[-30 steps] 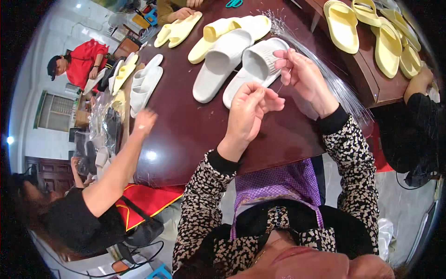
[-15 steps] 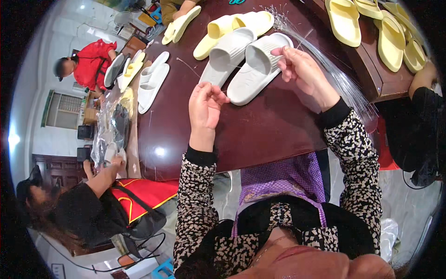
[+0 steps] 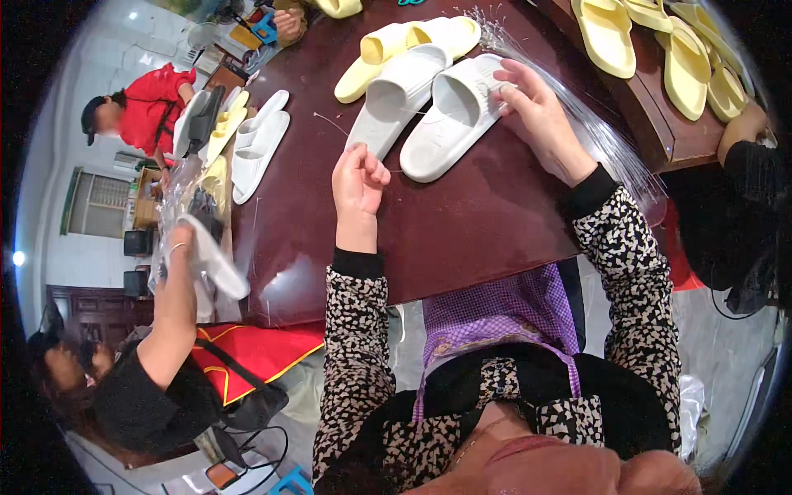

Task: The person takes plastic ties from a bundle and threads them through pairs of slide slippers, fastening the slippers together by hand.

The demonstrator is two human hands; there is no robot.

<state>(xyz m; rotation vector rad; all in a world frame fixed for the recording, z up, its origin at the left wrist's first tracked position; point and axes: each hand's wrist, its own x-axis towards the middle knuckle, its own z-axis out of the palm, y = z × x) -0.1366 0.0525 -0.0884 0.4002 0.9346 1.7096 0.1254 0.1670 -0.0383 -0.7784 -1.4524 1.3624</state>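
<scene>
A pair of light grey slippers, the left slipper (image 3: 394,97) and the right slipper (image 3: 450,124), lies side by side on the dark red table, toes pointing away. My left hand (image 3: 360,183) is closed in a pinch by the left slipper's heel, and a faint clear plastic strand (image 3: 396,171) runs from its fingertips toward the right slipper. At the right slipper's strap, my right hand (image 3: 540,115) has thumb and fingers bent close together against the strap's outer edge. Whatever lies between those fingers is too small to make out.
Yellow slippers (image 3: 375,58) lie just behind the grey pair. A bundle of clear plastic strands (image 3: 606,132) stretches along the right. More yellow slippers (image 3: 606,41) rest on a raised wooden surface (image 3: 660,140). Leftward, a co-worker's hand holds a grey slipper (image 3: 216,262) near clear bags.
My right hand has shifted slightly down to the slipper's strap, and the strand between my hands looks less taut. A co-worker at left has lifted a grey slipper; yellow slippers at the top moved away.
</scene>
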